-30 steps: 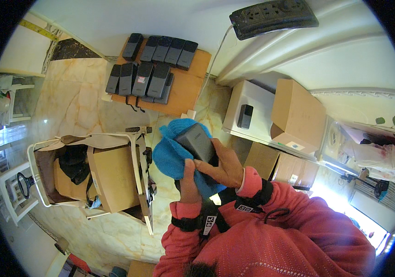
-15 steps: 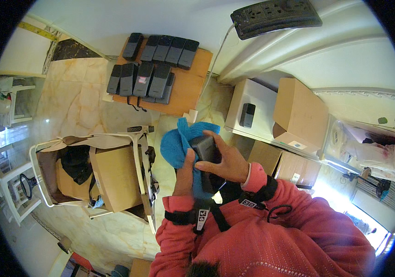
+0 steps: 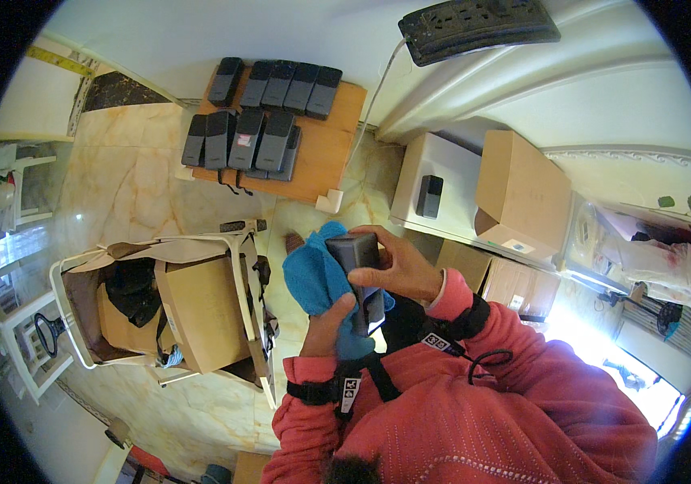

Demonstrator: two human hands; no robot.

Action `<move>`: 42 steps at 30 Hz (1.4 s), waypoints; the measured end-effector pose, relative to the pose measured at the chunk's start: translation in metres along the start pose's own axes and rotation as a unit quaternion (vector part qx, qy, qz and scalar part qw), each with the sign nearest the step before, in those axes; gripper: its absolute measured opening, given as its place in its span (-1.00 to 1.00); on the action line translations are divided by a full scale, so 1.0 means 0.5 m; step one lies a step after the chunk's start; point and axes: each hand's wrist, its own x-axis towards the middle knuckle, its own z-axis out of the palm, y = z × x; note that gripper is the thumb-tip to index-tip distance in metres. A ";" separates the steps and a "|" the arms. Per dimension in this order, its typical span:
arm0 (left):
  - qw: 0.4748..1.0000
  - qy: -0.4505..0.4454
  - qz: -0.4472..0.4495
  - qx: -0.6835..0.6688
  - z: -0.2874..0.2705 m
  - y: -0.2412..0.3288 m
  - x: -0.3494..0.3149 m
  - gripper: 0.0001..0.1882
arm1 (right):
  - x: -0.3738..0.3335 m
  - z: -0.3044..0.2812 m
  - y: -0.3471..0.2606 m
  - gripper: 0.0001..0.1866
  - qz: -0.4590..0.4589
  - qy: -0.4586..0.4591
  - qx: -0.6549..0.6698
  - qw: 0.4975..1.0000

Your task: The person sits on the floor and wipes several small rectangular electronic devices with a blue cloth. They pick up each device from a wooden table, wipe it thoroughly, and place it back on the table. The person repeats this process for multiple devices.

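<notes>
In front of my chest, my right hand (image 3: 406, 270) grips a dark grey power bank (image 3: 353, 252), thumb across its face and fingers over the upper end. A blue cloth (image 3: 311, 278) is bunched in my left hand (image 3: 327, 327); its thumb points up beside the power bank's lower part. The cloth lies against the left side of the power bank, and a fold hangs below the hand. Most of my left fingers are hidden behind the cloth. Beyond my hands, several similar power banks (image 3: 277, 141) lie in two rows on a wooden board (image 3: 313, 173), two with short black cords.
Right of the board, one more power bank (image 3: 430, 197) lies on a white surface (image 3: 452, 173) beside an open cardboard box (image 3: 523, 189). A wheeled cart (image 3: 79, 319) with cardboard boxes and a black bag stands at left. A black power strip (image 3: 478, 31) is at the top.
Both hands have shifted slightly with the power bank and cloth. The power bank stands more upright, and the cloth has been refolded, its upper end now lower.
</notes>
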 end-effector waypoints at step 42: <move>0.997 -0.013 -0.072 0.016 0.016 -0.026 -0.037 -0.46 | -0.041 -0.001 -0.011 -0.74 -0.044 -0.023 0.113 0.992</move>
